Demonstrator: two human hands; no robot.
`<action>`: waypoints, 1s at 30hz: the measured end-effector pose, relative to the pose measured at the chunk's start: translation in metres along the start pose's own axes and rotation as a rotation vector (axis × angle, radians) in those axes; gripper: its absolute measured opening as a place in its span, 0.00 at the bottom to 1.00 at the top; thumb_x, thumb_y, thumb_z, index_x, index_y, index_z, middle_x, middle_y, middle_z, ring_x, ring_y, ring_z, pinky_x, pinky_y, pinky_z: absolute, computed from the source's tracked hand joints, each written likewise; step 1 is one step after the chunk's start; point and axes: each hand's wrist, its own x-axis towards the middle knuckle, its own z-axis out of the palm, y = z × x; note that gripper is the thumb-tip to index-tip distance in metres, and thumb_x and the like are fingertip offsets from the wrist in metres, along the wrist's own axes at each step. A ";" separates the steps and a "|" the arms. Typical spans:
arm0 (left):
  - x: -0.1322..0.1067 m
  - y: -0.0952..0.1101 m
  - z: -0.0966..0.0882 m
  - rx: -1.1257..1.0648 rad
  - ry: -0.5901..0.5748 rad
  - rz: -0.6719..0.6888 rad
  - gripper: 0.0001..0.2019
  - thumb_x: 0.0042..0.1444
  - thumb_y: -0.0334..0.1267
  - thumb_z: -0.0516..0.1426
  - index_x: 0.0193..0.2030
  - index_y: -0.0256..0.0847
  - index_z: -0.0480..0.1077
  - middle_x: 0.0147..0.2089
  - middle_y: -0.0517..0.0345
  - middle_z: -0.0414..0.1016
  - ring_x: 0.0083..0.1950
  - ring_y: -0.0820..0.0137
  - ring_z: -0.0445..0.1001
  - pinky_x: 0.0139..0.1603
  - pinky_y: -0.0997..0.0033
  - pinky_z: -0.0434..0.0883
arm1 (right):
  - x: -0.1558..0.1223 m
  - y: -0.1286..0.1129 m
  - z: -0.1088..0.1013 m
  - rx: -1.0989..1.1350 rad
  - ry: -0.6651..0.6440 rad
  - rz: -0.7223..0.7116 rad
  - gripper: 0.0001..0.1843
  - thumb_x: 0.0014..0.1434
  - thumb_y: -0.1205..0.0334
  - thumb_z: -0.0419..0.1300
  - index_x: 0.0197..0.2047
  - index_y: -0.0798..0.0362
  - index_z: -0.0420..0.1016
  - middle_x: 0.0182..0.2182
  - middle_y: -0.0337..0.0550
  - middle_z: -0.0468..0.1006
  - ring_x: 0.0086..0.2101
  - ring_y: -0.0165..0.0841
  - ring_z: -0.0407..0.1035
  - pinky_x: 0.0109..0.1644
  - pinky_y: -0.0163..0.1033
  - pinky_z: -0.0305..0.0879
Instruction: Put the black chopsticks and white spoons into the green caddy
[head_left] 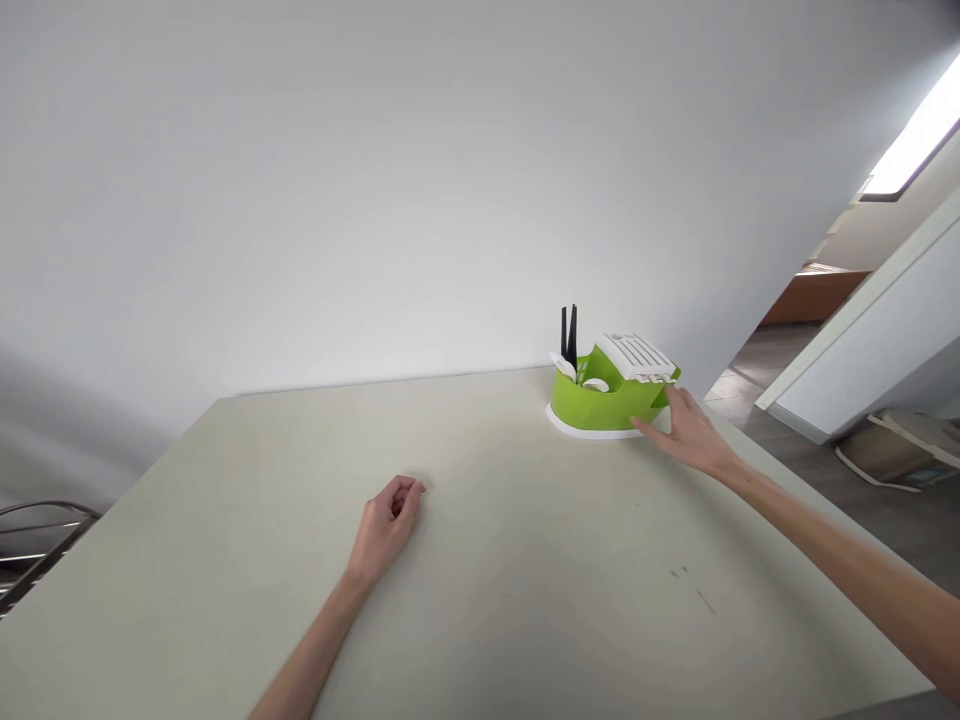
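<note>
A green and white plastic utensil caddy stands upright near the table's back right, on a white base. Its right part has a slotted white lid. Two black sticks, perhaps chopsticks, rise from the open left part, beside white spoon-like pieces. My right hand is at the caddy's right end, thumb against the front wall and fingers around the side; the far fingertips are partly hidden. My left hand rests on the table with fingers curled closed and nothing visible in them, well away from the caddy.
The pale table has a few dark marks at front right. A grey-white wall runs along its back edge. Off the right side are a floor, a white panel and a brownish bin-like object. A dark metal frame stands at left.
</note>
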 end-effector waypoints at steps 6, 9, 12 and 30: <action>0.001 -0.001 0.000 0.017 0.004 0.012 0.22 0.64 0.61 0.53 0.36 0.43 0.70 0.24 0.65 0.57 0.27 0.71 0.55 0.28 0.72 0.55 | -0.013 0.006 0.022 -0.021 -0.077 -0.110 0.45 0.70 0.35 0.49 0.75 0.62 0.54 0.72 0.69 0.60 0.74 0.63 0.42 0.70 0.70 0.56; 0.001 0.000 0.000 0.018 0.005 0.006 0.23 0.64 0.62 0.53 0.36 0.43 0.71 0.24 0.65 0.57 0.27 0.71 0.55 0.27 0.72 0.55 | -0.017 0.006 0.024 -0.029 -0.058 -0.126 0.43 0.70 0.37 0.48 0.75 0.61 0.53 0.72 0.68 0.59 0.75 0.62 0.40 0.70 0.71 0.58; 0.001 0.002 0.000 0.019 0.010 0.008 0.23 0.63 0.63 0.53 0.36 0.43 0.71 0.24 0.65 0.57 0.26 0.71 0.55 0.27 0.72 0.55 | -0.019 0.004 0.023 -0.019 -0.059 -0.123 0.43 0.71 0.38 0.49 0.75 0.61 0.52 0.72 0.68 0.60 0.75 0.62 0.40 0.69 0.70 0.61; 0.004 -0.001 0.000 0.008 0.012 0.020 0.23 0.63 0.62 0.54 0.36 0.43 0.72 0.23 0.66 0.57 0.25 0.72 0.56 0.27 0.72 0.55 | -0.051 -0.091 0.024 0.088 -0.011 -0.114 0.43 0.71 0.38 0.49 0.76 0.58 0.46 0.72 0.69 0.56 0.76 0.63 0.34 0.64 0.69 0.68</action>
